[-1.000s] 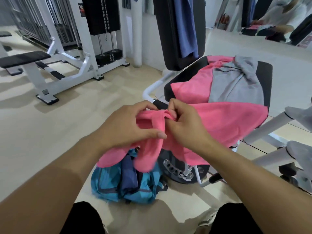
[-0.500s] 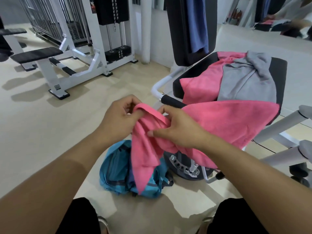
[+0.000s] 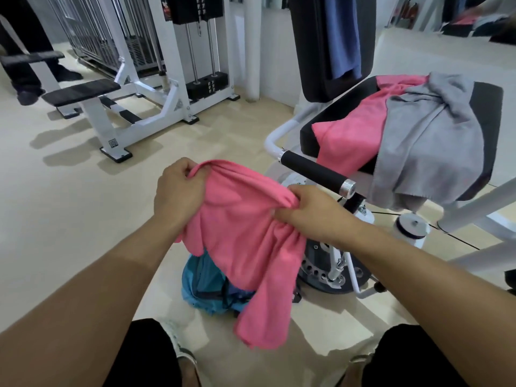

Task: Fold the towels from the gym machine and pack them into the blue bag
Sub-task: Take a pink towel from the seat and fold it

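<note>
Both hands bunch the pink towel [image 3: 245, 233]: left hand [image 3: 178, 188] and right hand [image 3: 312, 210] with fingers curled round its upper edge, likely to spread it for folding. It hangs over the blue bag [image 3: 201, 280] on the near floor.

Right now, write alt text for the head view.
Both hands, left hand and right hand, grip a pink towel above the blue bag on the floor. Another pink towel and a grey towel lie on the machine seat.
</note>
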Available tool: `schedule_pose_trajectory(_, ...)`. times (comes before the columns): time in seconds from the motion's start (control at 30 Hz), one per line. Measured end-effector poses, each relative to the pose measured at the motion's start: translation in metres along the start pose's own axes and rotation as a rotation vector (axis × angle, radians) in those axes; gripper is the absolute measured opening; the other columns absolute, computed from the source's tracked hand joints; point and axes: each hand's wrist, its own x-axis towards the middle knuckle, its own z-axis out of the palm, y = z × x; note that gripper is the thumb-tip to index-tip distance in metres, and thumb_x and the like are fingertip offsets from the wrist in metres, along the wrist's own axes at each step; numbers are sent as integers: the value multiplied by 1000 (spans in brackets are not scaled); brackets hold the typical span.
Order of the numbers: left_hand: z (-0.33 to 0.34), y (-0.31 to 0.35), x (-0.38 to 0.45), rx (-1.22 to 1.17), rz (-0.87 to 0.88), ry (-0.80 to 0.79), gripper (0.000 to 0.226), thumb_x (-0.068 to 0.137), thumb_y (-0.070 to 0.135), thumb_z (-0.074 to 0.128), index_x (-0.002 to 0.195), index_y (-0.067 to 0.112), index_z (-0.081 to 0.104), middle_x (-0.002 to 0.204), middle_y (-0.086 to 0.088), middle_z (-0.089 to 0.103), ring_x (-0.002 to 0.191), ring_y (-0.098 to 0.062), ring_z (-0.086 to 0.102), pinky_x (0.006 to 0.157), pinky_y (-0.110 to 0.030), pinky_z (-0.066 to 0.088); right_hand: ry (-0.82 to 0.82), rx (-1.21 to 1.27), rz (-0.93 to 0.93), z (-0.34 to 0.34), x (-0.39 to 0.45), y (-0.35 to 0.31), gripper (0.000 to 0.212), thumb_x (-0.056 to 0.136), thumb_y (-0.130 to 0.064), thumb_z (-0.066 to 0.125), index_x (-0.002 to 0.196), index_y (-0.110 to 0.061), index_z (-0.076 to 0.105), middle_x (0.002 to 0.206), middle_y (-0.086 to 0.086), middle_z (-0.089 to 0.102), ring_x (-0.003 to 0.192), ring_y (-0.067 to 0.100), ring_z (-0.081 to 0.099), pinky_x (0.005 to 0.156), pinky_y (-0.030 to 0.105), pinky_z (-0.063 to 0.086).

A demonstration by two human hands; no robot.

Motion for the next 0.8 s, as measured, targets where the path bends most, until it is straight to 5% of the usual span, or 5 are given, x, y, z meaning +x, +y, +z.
schedule_pose_trajectory(0.13,-2,7,0,5,52,19,41,89,38,61,64,11,44,60,3,41,62,-19,38,60,-35,31,215,158,-7,-7,7,7,26,81,-33,80,74,-22,58,59,-8,66,54,10,60,57,30,46)
schedule_pose_trajectory(0.3,-15,11,14,-184,-32,149,39,93,34,56,90,-5,61,77,-5,49,72,-16,42,68,-33,34,-19,-77,38,-16,5,8,41,72,-50,86,84,-17,66,68,1,71,58,14,63,59,30,52)
schedule_pose_trajectory(0.4,-15,13,10,-157,-71,101,39,98,37,51,84,2,61,81,-6,50,74,-16,43,68,-32,33,-62,-165,35,-15,5,10,40,73,-56,82,78,-18,70,68,-2,69,61,15,62,64,36,53)
schedule_pose_trajectory(0.63,16,35,-33,-242,-84,-330,56,90,55,53,75,2,62,71,-17,62,69,-20,54,68,-40,45,-73,730,207,9,1,-2,36,89,-25,77,108,5,67,101,22,74,84,27,66,81,41,56)
schedule_pose_trajectory(0.8,25,44,-49,-379,-56,-530,47,92,50,61,93,6,78,96,-23,76,94,-41,73,91,-51,56,-159,917,213,17,-4,-12,35,86,-8,77,117,6,65,111,24,73,91,30,71,84,37,62)
